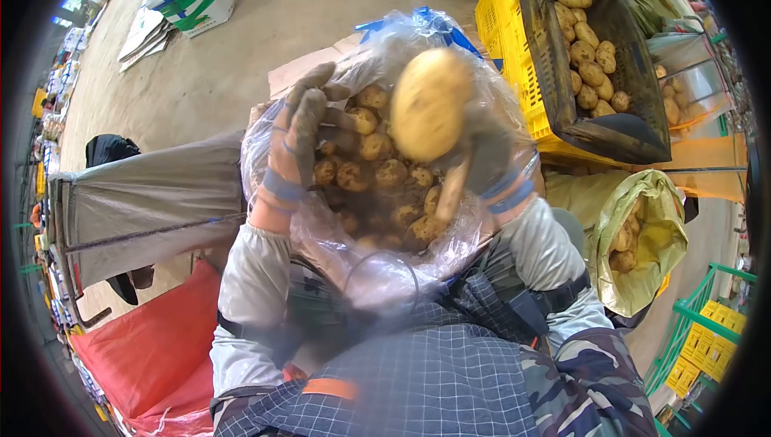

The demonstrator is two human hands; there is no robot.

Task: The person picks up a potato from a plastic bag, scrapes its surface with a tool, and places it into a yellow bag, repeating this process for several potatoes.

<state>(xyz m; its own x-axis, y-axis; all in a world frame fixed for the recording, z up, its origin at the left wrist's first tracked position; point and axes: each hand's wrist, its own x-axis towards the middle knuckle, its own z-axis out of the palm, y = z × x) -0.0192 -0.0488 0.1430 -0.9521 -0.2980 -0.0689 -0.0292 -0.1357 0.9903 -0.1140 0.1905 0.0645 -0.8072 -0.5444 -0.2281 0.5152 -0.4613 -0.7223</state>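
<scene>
A large yellow-brown potato [434, 104], blurred by motion, is raised high over the box at my right hand [491, 152]. That hand wears a dark glove with an orange and blue cuff; its fingers are partly hidden behind the potato. A tan, stick-like piece [454, 189] points down below the palm, its kind unclear. My left hand [301, 132], in a dirty grey glove, is open with nothing in it, at the box's left side. Between and below both hands, several soil-covered potatoes [376, 147] lie in the cardboard box lined with clear plastic [373, 278].
To the right, a yellow crate [510, 55] with a dark liner holds potatoes [593, 74]. Nearer stands a yellow-green sack [671, 232] with more potatoes. Grey cloth over a frame [157, 196] and a red sheet [157, 349] are at left. Printed cartons [210, 5] stand behind.
</scene>
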